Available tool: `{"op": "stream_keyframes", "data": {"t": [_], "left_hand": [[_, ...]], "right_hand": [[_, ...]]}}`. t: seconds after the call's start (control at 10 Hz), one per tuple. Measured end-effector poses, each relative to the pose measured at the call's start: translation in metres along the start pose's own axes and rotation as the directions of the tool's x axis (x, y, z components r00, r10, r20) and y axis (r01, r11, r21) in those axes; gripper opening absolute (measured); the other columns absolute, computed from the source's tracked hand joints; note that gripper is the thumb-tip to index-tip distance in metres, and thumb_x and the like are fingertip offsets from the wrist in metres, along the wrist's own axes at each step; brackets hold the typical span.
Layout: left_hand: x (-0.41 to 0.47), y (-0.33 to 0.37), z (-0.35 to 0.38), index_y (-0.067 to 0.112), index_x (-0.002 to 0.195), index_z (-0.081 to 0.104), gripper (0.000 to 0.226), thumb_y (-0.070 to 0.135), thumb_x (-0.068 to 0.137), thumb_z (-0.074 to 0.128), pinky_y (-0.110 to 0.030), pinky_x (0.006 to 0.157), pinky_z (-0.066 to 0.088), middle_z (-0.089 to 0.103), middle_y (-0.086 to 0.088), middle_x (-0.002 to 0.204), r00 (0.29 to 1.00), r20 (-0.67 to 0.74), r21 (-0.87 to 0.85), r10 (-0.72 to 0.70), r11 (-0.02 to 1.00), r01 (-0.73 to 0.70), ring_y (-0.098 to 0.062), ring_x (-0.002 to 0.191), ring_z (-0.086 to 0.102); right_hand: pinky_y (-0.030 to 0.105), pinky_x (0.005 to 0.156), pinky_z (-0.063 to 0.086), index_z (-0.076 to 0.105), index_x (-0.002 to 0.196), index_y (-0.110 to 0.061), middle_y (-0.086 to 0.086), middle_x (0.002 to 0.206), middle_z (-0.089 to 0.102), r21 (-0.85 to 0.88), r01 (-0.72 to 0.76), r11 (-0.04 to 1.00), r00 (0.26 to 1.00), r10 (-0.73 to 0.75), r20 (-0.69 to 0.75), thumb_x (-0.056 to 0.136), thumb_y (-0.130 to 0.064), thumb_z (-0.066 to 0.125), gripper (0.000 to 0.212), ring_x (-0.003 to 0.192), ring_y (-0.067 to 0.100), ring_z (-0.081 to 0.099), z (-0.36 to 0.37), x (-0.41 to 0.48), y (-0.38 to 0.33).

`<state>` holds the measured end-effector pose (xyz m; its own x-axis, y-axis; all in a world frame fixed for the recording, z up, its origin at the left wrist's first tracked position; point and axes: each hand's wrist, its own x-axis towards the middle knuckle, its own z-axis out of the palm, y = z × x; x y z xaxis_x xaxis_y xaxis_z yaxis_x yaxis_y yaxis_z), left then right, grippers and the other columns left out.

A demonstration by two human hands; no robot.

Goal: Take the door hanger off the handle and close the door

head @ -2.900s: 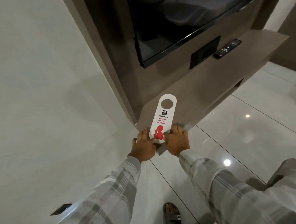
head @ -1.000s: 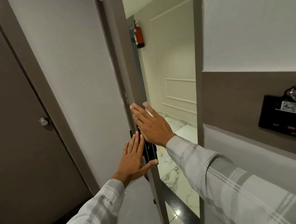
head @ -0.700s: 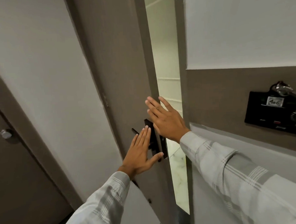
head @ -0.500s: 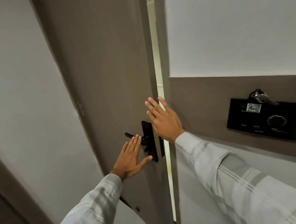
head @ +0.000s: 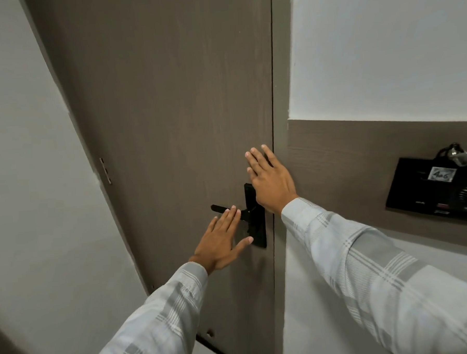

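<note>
The brown-grey door [head: 168,99] sits flush in its frame [head: 276,93], with no gap showing at the latch side. Its black lever handle [head: 220,209] and lock plate [head: 258,229] carry no hanger. My left hand [head: 222,242] lies flat and open on the door just below the lever. My right hand [head: 270,180] is flat and open on the door's edge above the lock plate, fingers spread upward. The door hanger is not in view.
A black key-card panel [head: 430,191] with a key and a numbered tag is fixed to the brown wall strip on the right. White wall stands on both sides of the door. A hinge [head: 106,171] shows on the left edge.
The door has swung from wide open to flush in the frame under both flat hands. Earlier still, both hands laid the hanger on a shelf under the television.
</note>
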<state>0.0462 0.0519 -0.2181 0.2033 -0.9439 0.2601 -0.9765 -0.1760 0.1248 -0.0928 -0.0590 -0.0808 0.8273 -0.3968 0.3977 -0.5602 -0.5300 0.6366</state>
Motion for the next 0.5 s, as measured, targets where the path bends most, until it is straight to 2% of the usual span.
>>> {"op": "stream_keyframes", "data": {"t": [0.3, 0.4, 0.5], "left_hand": [[0.034, -0.012, -0.007, 0.031, 0.154, -0.004, 0.081, 0.075, 0.089, 0.016, -0.042, 0.12, -0.007, -0.007, -0.001, 0.166, 0.99, 0.135, 0.018, -0.039, 0.999, 0.037, -0.016, 0.152, -0.008], [0.038, -0.018, -0.017, 0.032, 0.154, -0.004, 0.077, 0.073, 0.091, 0.014, -0.046, 0.119, -0.009, -0.006, -0.002, 0.166, 0.994, 0.098, 0.029, -0.047, 0.999, 0.044, -0.018, 0.152, -0.008], [0.042, -0.022, -0.039, 0.031, 0.153, -0.007, 0.075, 0.069, 0.092, 0.012, -0.048, 0.119, -0.009, -0.006, -0.002, 0.166, 0.998, -0.05, 0.098, -0.044, 0.994, 0.048, -0.018, 0.152, -0.009]], "right_hand": [[0.053, 0.12, -0.016, 0.021, 0.156, -0.013, 0.014, 0.166, 0.002, -0.146, 0.008, 0.989, 0.988, 0.014, 0.153, 0.104, -0.037, 0.022, 0.057, 0.153, 0.033, -0.005, 0.001, 0.02, 0.005], [0.053, 0.119, -0.017, 0.022, 0.156, -0.013, 0.014, 0.166, 0.003, -0.181, 0.032, 0.983, 0.987, -0.003, 0.161, 0.104, -0.038, 0.021, 0.058, 0.153, 0.033, -0.002, -0.001, 0.024, 0.005], [0.052, 0.12, -0.015, 0.026, 0.155, -0.012, 0.018, 0.164, 0.016, -0.091, 0.007, 0.996, 0.996, 0.001, 0.084, 0.103, -0.035, 0.023, 0.057, 0.153, 0.032, 0.008, -0.011, 0.024, 0.009]]}}
